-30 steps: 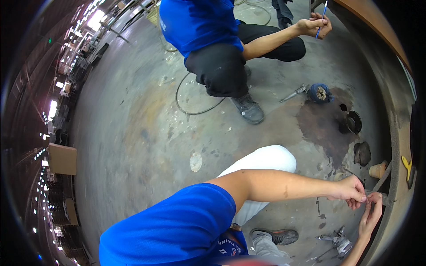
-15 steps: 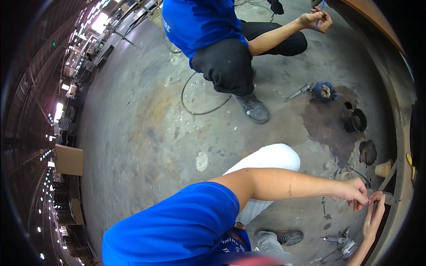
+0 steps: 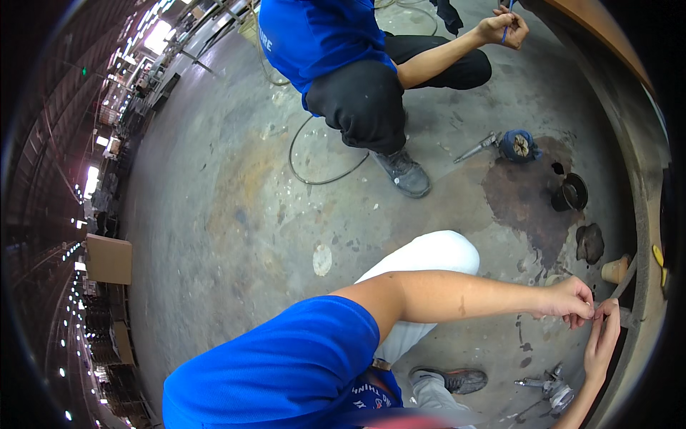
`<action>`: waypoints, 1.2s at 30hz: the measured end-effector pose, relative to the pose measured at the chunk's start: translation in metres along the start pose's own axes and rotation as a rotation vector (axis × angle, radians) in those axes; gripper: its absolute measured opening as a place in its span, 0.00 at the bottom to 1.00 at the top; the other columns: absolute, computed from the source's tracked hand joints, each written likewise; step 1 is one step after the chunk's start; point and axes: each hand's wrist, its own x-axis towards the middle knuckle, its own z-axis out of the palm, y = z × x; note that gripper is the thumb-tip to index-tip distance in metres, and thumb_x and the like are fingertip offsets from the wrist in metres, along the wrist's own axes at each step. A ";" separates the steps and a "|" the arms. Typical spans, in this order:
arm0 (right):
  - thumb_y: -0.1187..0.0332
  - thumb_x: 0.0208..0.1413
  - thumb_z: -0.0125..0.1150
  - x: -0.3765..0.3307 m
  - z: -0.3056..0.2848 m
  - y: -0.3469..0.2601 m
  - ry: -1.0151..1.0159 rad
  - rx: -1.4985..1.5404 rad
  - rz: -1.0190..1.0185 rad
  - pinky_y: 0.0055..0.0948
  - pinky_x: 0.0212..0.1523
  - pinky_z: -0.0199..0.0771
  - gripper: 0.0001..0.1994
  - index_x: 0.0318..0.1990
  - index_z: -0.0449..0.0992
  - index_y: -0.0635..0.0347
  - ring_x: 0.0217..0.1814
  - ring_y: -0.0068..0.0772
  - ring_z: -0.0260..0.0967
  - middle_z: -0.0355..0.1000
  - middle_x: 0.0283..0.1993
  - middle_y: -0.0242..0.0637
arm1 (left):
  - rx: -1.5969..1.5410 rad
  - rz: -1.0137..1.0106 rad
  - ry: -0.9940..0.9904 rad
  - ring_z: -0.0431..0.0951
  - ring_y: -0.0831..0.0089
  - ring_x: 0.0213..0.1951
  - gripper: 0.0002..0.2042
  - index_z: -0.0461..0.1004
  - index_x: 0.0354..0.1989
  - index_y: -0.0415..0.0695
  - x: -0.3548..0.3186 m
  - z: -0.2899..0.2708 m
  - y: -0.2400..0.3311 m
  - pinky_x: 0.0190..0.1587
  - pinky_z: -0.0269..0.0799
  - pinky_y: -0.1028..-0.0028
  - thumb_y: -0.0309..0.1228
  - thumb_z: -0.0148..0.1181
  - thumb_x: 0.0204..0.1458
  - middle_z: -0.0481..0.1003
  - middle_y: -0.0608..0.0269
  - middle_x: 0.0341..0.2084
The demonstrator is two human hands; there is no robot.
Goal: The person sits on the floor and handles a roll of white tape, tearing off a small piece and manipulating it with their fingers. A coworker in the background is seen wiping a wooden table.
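Observation:
My left hand (image 3: 568,302) reaches across from the left, its thumb and fingers pinched together. My right hand (image 3: 604,337) comes up from the lower right, with its fingertips meeting those of the left. Whatever is between the fingertips is too small to make out. Both hands are close to the edge of a long brownish board or beam (image 3: 652,214) along the right side. Beside my left hand stands a small beige cup (image 3: 614,270). Below the hands, a metal spray gun (image 3: 549,388) lies on the floor.
A co-worker in blue crouches at the top, a thin blue strip in one hand (image 3: 504,28). A second spray gun with a blue-wrapped cup (image 3: 519,146), a black cup (image 3: 570,193) and a dark lump (image 3: 590,243) are by a wet stain. A hose (image 3: 314,180) curves across the floor.
Both my hands have shifted slightly up, still fingertip to fingertip, and the left fingers have curled a little. The co-worker's hand has moved slightly. The whole view has drifted a few pixels.

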 end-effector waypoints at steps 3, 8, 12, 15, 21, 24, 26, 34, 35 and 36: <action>0.83 0.64 0.49 0.006 0.003 -0.002 0.025 0.012 -0.014 0.33 0.42 0.62 0.04 0.38 0.62 0.66 0.37 0.41 0.58 0.58 0.35 0.43 | 0.006 0.034 0.025 0.83 0.73 0.28 0.08 0.80 0.37 0.40 0.002 -0.003 0.000 0.30 0.72 0.74 0.32 0.67 0.57 0.81 0.62 0.27; 0.83 0.64 0.50 0.015 0.006 -0.002 0.014 -0.027 -0.050 0.32 0.43 0.64 0.04 0.38 0.63 0.66 0.38 0.41 0.59 0.59 0.36 0.43 | 0.018 0.059 0.077 0.83 0.73 0.26 0.07 0.79 0.35 0.41 0.004 -0.009 0.001 0.27 0.70 0.74 0.31 0.69 0.54 0.80 0.63 0.27; 0.83 0.64 0.51 0.017 0.008 -0.001 -0.001 0.010 -0.002 0.32 0.44 0.65 0.03 0.39 0.64 0.67 0.38 0.40 0.60 0.61 0.37 0.43 | 0.038 0.046 0.100 0.82 0.76 0.28 0.08 0.81 0.36 0.40 0.004 -0.012 -0.001 0.30 0.73 0.76 0.32 0.69 0.54 0.80 0.65 0.28; 0.82 0.64 0.51 0.016 0.009 0.000 0.006 0.014 0.006 0.31 0.43 0.65 0.03 0.40 0.65 0.67 0.38 0.38 0.61 0.61 0.37 0.43 | 0.062 0.086 0.114 0.81 0.76 0.27 0.08 0.81 0.35 0.39 0.007 -0.013 -0.004 0.30 0.74 0.75 0.31 0.69 0.52 0.80 0.65 0.27; 0.81 0.66 0.52 0.012 0.011 0.005 0.043 0.026 0.039 0.29 0.43 0.64 0.01 0.41 0.67 0.67 0.39 0.33 0.61 0.63 0.37 0.39 | 0.062 0.131 0.116 0.81 0.77 0.27 0.08 0.81 0.34 0.38 0.012 -0.012 -0.008 0.30 0.74 0.75 0.30 0.70 0.51 0.79 0.64 0.27; 0.81 0.66 0.52 0.010 0.011 0.008 0.054 0.037 0.056 0.28 0.43 0.64 0.02 0.41 0.68 0.66 0.39 0.31 0.61 0.63 0.37 0.37 | 0.080 0.107 0.102 0.81 0.75 0.27 0.09 0.81 0.35 0.40 0.011 -0.012 -0.006 0.29 0.73 0.75 0.33 0.69 0.53 0.80 0.65 0.28; 0.81 0.65 0.52 0.008 0.011 0.009 0.052 0.044 0.075 0.28 0.43 0.64 0.02 0.42 0.68 0.66 0.39 0.30 0.61 0.63 0.38 0.37 | 0.061 0.029 0.095 0.82 0.75 0.28 0.09 0.80 0.36 0.41 0.011 -0.013 -0.004 0.29 0.73 0.75 0.34 0.67 0.55 0.80 0.65 0.29; 0.81 0.65 0.53 0.002 0.010 0.019 0.049 0.091 0.085 0.26 0.46 0.63 0.04 0.44 0.68 0.65 0.41 0.29 0.61 0.63 0.40 0.36 | 0.025 -0.006 0.071 0.83 0.74 0.30 0.08 0.79 0.37 0.41 0.015 -0.011 -0.008 0.30 0.72 0.75 0.33 0.62 0.57 0.81 0.64 0.31; 0.81 0.65 0.53 0.000 0.011 0.020 0.052 0.116 0.099 0.26 0.47 0.63 0.04 0.44 0.68 0.65 0.42 0.28 0.61 0.64 0.41 0.36 | 0.025 0.003 0.065 0.83 0.74 0.30 0.08 0.79 0.37 0.41 0.016 -0.011 -0.010 0.30 0.72 0.75 0.33 0.62 0.56 0.81 0.64 0.31; 0.81 0.66 0.53 -0.003 0.012 0.022 0.057 0.141 0.113 0.25 0.48 0.63 0.04 0.45 0.68 0.64 0.43 0.28 0.61 0.64 0.42 0.35 | 0.023 0.001 0.065 0.83 0.75 0.30 0.08 0.79 0.37 0.41 0.017 -0.010 -0.011 0.30 0.72 0.75 0.33 0.63 0.56 0.81 0.64 0.32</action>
